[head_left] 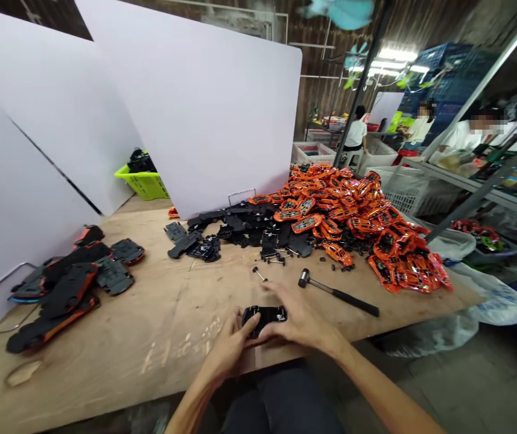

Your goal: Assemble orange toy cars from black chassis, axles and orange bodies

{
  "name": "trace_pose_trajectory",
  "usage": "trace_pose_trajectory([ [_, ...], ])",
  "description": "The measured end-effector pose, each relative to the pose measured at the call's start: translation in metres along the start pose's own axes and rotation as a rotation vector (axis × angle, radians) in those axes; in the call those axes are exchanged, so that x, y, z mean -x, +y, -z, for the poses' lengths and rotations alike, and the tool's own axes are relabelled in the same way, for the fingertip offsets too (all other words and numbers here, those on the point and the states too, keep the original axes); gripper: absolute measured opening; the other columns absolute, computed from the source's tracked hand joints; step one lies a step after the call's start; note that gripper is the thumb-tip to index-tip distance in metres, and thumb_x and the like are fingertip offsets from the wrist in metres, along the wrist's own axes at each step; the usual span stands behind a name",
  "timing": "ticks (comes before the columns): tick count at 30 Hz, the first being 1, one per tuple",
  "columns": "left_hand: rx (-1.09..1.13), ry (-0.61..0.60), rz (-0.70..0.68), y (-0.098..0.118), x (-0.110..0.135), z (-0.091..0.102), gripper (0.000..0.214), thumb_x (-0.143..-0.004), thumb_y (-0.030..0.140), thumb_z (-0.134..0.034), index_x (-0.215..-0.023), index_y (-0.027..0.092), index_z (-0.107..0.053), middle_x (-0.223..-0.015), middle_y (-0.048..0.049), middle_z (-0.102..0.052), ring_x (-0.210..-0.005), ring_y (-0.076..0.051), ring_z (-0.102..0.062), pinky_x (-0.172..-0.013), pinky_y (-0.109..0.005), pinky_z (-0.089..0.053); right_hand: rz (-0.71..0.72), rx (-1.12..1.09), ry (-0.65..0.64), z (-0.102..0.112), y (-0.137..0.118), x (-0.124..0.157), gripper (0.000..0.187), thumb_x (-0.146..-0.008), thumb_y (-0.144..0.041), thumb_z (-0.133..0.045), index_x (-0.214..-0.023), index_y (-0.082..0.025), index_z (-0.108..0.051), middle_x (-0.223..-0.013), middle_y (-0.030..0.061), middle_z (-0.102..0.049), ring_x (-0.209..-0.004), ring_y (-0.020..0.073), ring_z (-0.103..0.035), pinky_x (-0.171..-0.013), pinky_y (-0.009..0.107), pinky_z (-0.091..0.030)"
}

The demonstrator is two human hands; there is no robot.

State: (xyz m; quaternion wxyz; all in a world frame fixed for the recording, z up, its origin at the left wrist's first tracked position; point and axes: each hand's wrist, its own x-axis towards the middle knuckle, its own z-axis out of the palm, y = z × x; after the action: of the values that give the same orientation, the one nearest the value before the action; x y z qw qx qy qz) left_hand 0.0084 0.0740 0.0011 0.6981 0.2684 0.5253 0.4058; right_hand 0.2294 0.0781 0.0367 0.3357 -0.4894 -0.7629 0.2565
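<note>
Close to the table's front edge, a black toy car chassis [265, 314] lies between my two hands. My left hand [233, 334] grips its left end, thumb pressed on top. On the right end my right hand [297, 316] has its thumb along the near side and its fingers curved over the far side. Just beyond my hands is a small wheel axle [259, 274], lying loose. To the right rests a hammer [339, 293] with a black handle and metal head, touched by neither hand.
Orange toy car bodies [330, 205] form a big heap at the back right, with black chassis parts [244, 223] beside them. Assembled cars [68, 283] are stacked at the left. White panels [204, 102] stand behind, near a green basket [145, 184]. Several people sit in the background.
</note>
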Motion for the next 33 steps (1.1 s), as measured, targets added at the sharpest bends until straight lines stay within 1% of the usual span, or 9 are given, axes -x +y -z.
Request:
trace_pose_trajectory([
  [3, 0.036, 0.03, 0.075, 0.006, 0.004, 0.002, 0.05, -0.08, 0.026, -0.087, -0.119, 0.019, -0.057, -0.134, -0.0149, -0.066, -0.11, -0.033, -0.075, -0.094, -0.047, -0.064, -0.224, 0.351, 0.312, 0.065, 0.043, -0.013, 0.026, -0.098, -0.035, -0.062, -0.122, -0.026, -0.066, -0.132, 0.0094, -0.068, -0.126, 0.027, -0.061, -0.111, 0.044, -0.047],
  [5, 0.052, 0.035, 0.056, 0.01, 0.007, 0.003, 0.05, -0.079, 0.024, -0.088, -0.118, 0.018, -0.057, -0.127, -0.0139, -0.068, -0.106, -0.031, -0.077, -0.093, -0.047, -0.065, -0.375, 0.443, 0.425, 0.103, 0.076, -0.019, 0.027, -0.097, -0.034, -0.061, -0.118, -0.018, -0.065, -0.127, 0.0201, -0.067, -0.122, 0.0355, -0.061, -0.106, 0.053, -0.046],
  [10, 0.05, -0.02, 0.02, 0.009, 0.009, 0.002, 0.045, -0.077, 0.027, -0.09, -0.108, 0.018, -0.058, -0.109, -0.008, -0.071, -0.103, -0.03, -0.077, -0.094, -0.047, -0.065, -0.492, 0.465, 0.376, 0.146, 0.122, -0.025, 0.04, -0.081, -0.044, -0.078, -0.109, -0.02, -0.063, -0.104, 0.0128, -0.074, -0.099, 0.0321, -0.069, -0.087, 0.042, -0.051],
  [15, 0.069, 0.0, 0.037, 0.01, 0.013, -0.004, 0.044, -0.076, 0.025, -0.09, -0.103, 0.019, -0.056, -0.112, -0.0067, -0.069, -0.103, -0.028, -0.077, -0.093, -0.046, -0.066, -0.534, 0.322, 0.278, 0.173, 0.101, -0.016, 0.055, -0.086, -0.068, -0.066, -0.117, -0.022, -0.06, -0.079, 0.0014, -0.073, -0.07, 0.0206, -0.067, -0.065, 0.029, -0.049],
  [18, 0.066, 0.019, 0.062, 0.011, 0.015, -0.005, 0.046, -0.075, 0.025, -0.091, -0.105, 0.02, -0.056, -0.116, -0.0071, -0.069, -0.103, -0.028, -0.076, -0.091, -0.045, -0.066, -0.496, 0.285, 0.171, 0.155, 0.071, 0.0, 0.052, -0.089, -0.07, -0.061, -0.116, -0.026, -0.06, -0.074, -0.0012, -0.07, -0.065, 0.0199, -0.064, -0.061, 0.029, -0.047],
  [24, 0.034, -0.049, -0.008, 0.007, 0.019, 0.001, 0.042, -0.076, 0.034, -0.09, -0.097, 0.019, -0.056, -0.099, -0.0024, -0.068, -0.105, -0.026, -0.074, -0.093, -0.044, -0.066, -0.314, 0.761, 0.346, 0.016, 0.019, 0.033, 0.034, -0.102, -0.053, -0.051, -0.109, -0.021, -0.061, -0.105, 0.0141, -0.069, -0.099, 0.0309, -0.065, -0.084, 0.04, -0.051],
  [26, 0.027, -0.022, 0.008, 0.007, 0.022, 0.006, 0.042, -0.078, 0.032, -0.089, -0.101, 0.019, -0.056, -0.103, -0.0027, -0.068, -0.102, -0.026, -0.076, -0.093, -0.044, -0.066, -0.314, 0.828, 0.311, -0.006, 0.009, 0.038, 0.034, -0.104, -0.05, -0.048, -0.112, -0.021, -0.062, -0.103, 0.0148, -0.07, -0.098, 0.031, -0.066, -0.081, 0.039, -0.051],
  [30, 0.06, 0.035, 0.048, 0.01, 0.027, 0.016, 0.053, -0.079, 0.026, -0.087, -0.118, 0.021, -0.051, -0.13, -0.0096, -0.065, -0.101, -0.027, -0.077, -0.092, -0.045, -0.067, -0.25, 0.792, 0.095, 0.023, -0.001, 0.035, 0.026, -0.106, -0.028, -0.046, -0.125, -0.025, -0.064, -0.102, 0.0101, -0.074, -0.095, 0.0263, -0.07, -0.081, 0.035, -0.051],
  [33, 0.048, -0.031, 0.017, 0.011, 0.025, 0.021, 0.044, -0.082, 0.028, -0.085, -0.111, 0.019, -0.053, -0.126, -0.0106, -0.067, -0.105, -0.028, -0.076, -0.092, -0.045, -0.067, 0.01, 0.745, -0.205, 0.055, 0.001, 0.017, 0.063, -0.092, -0.005, -0.056, -0.148, -0.034, -0.053, -0.146, 0.011, -0.06, -0.133, 0.0285, -0.056, -0.105, 0.044, -0.045],
])
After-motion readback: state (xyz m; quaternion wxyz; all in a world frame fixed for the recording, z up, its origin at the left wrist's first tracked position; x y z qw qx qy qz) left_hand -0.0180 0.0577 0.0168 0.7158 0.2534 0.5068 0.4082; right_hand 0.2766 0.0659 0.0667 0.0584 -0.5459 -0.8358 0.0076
